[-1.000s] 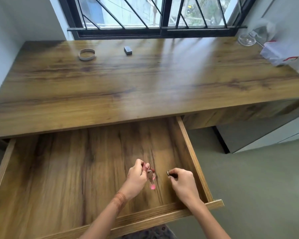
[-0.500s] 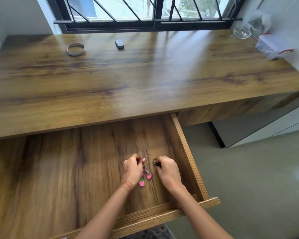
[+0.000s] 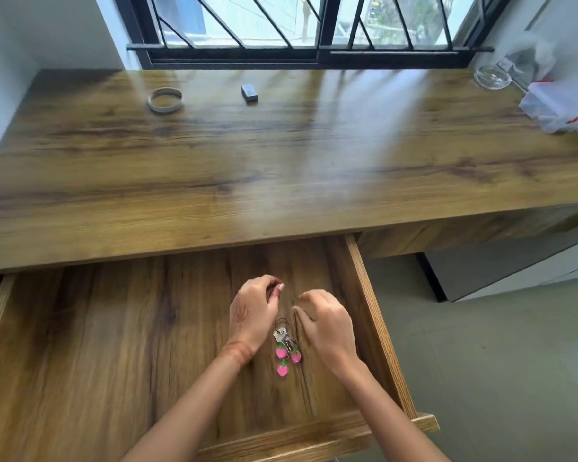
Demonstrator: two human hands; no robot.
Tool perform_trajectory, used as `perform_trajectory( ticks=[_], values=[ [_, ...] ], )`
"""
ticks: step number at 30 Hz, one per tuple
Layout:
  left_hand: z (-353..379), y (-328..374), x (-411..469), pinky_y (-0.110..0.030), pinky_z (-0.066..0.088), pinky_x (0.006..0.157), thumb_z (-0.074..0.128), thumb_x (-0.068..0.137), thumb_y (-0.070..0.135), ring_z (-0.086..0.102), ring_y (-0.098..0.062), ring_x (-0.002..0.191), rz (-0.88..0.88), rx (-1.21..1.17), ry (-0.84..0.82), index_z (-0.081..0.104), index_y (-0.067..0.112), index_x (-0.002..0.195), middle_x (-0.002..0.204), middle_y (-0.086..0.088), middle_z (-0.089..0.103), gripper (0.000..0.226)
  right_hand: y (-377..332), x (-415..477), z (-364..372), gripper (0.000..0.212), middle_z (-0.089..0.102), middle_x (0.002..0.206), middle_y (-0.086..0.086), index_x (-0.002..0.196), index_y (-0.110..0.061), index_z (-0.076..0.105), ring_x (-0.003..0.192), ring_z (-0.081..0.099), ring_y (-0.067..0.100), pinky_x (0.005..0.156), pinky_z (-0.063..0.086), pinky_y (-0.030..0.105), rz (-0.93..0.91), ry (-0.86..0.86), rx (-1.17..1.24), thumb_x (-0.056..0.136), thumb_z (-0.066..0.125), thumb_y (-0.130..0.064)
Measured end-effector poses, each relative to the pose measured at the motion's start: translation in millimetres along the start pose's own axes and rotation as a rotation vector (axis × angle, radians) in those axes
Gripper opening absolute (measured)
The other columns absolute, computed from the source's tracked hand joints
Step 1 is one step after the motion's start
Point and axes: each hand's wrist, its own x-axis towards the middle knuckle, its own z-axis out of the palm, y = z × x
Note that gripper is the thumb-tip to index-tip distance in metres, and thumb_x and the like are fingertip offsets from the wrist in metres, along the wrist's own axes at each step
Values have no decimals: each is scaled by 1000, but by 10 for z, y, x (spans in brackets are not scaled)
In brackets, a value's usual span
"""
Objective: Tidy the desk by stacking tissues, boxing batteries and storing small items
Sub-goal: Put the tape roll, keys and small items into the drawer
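Seemingly storing small items: keys (image 3: 282, 335) lie in the drawer (image 3: 114, 328), left hand (image 3: 252, 313) and right hand (image 3: 329, 326) loosely curled, empty; next, fetch the far ring (image 3: 165, 100)

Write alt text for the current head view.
A bunch of keys with pink strawberry charms lies in an open wooden drawer, between the left hand and right hand, both loosely curled. On the desk behind: a pale ring and a small grey block.
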Motion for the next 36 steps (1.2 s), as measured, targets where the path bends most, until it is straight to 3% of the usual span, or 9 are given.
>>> perform_trajectory(
  ticks=[9, 12, 15, 18, 21, 24, 27, 31, 36],
  values=[
    [-774, 177, 970, -13, 40, 74, 56, 90, 15, 62, -15, 91, 162, 31, 202, 64, 12, 109, 103, -6, 68, 21, -604, 1323, -217, 17, 69, 99, 6, 99, -7, 69, 89, 65, 16, 81, 44, 10, -251, 138, 94, 84, 66, -15],
    [-951, 99, 1511, -23, 45, 76, 54, 91, 17, 62, -22, 94, 122, 99, 251, 63, 12, 110, 105, -10, 67, 22, -730, 2032, -132, 17, 68, 100, 9, 98, -5, 68, 90, 64, 23, 78, 53, 28, -327, 155, 26, 84, 65, -14],
    [-1066, -23, 2069, -33, 45, 87, 54, 90, 18, 56, -28, 108, 65, 156, 213, 57, 11, 118, 116, -14, 61, 30, -810, 2730, -26, 27, 62, 118, 10, 111, -5, 61, 105, 58, 28, 82, 47, 32, -285, 82, -37, 88, 58, -17],
    [-1096, -217, 2642, -34, 35, 100, 53, 90, 20, 43, -29, 124, 19, 264, 173, 48, 7, 127, 132, -16, 50, 40, -815, 3403, 150, 38, 46, 137, 13, 124, -3, 50, 121, 47, 31, 91, 43, 36, -276, -17, -134, 91, 53, -21],
    [-1115, -434, 3157, -38, 15, 114, 49, 92, 34, 14, -31, 142, -77, 362, 88, 28, 8, 143, 154, -17, 17, 60, -790, 4025, 312, 47, 39, 140, 14, 128, -3, 42, 124, 41, 32, 94, 40, 37, -259, -47, -177, 90, 56, -26],
    [-1156, -644, 3581, -43, 7, 116, 43, 89, 55, -9, -33, 143, -174, 504, -34, 4, 17, 148, 156, -14, -10, 81, -738, 4528, 423, 63, 19, 151, 18, 137, -7, 32, 136, 26, 32, 105, 32, 38, -211, -52, -143, 86, 62, -29],
    [-1208, -810, 3895, -43, 4, 116, 40, 85, 62, -12, -32, 143, -235, 506, -59, -2, 17, 148, 156, -13, -13, 88, -687, 4886, 511, 69, 9, 154, 16, 143, -12, 26, 140, 20, 30, 107, 29, 37, -198, -89, -153, 86, 61, -32],
    [-1220, -956, 4134, -42, 1, 116, 34, 89, 60, -7, -32, 144, -235, 475, -56, 3, 17, 149, 157, -8, -8, 79, -648, 5141, 668, 52, 24, 150, 18, 138, -16, 35, 134, 29, 32, 105, 30, 40, -214, -126, -209, 92, 52, -33],
    [-1111, -1030, 4109, -40, 3, 116, 34, 96, 45, 11, -33, 143, -146, 448, 115, 24, 10, 145, 156, -13, 10, 61, -676, 5151, 817, 22, 58, 109, 18, 105, -9, 51, 104, 50, 34, 83, 38, 39, -274, 44, -280, 93, 48, -27]
  ],
)
